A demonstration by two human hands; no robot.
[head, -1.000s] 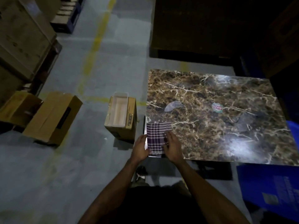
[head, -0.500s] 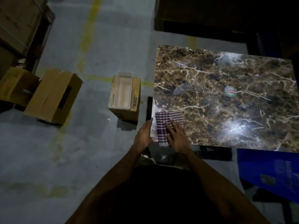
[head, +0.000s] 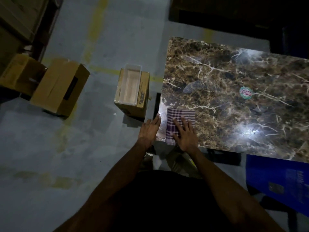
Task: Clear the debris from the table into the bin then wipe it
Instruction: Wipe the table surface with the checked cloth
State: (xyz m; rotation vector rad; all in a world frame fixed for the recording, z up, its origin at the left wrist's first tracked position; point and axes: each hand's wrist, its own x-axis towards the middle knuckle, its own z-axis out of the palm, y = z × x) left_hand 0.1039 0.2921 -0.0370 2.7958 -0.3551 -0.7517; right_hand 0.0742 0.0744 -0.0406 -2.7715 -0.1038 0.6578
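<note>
Hands flat: right hand (head: 185, 136) on cloth (head: 181, 121), left hand (head: 149, 129) at table (head: 234, 72) edge; bin (head: 132, 94) beside.

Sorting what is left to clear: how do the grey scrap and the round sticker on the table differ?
The grey scrap is dull, irregular and unprinted; the round sticker is white, circular, with red print. The scrap lies nearer the table's left edge, the sticker nearer its middle. Both lie flat, untouched.
</note>
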